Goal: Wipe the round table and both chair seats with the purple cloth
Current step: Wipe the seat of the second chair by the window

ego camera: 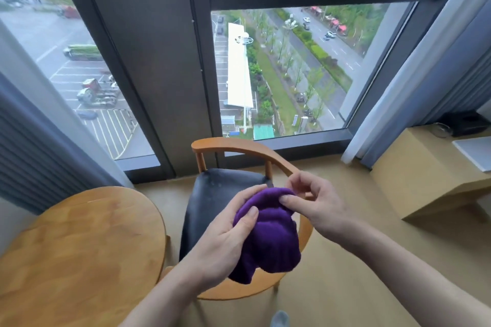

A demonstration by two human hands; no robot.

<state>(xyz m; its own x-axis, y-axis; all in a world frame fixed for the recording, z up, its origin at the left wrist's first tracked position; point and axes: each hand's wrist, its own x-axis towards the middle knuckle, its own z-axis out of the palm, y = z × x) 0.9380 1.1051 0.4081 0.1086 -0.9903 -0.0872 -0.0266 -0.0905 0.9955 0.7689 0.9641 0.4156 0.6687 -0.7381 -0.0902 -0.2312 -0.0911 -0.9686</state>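
Head view: the cloth (268, 233) is bunched between both hands, held in the air above the chair (212, 202) seat. The left hand (225, 236) grips its left side, thumb pressed on top and fingers curled beneath. The right hand (313, 202) pinches the cloth's upper edge with thumb and forefinger. The cloth hangs lengthwise, top toward the window (279, 66). The round surface (79, 247) lies left of the chair.
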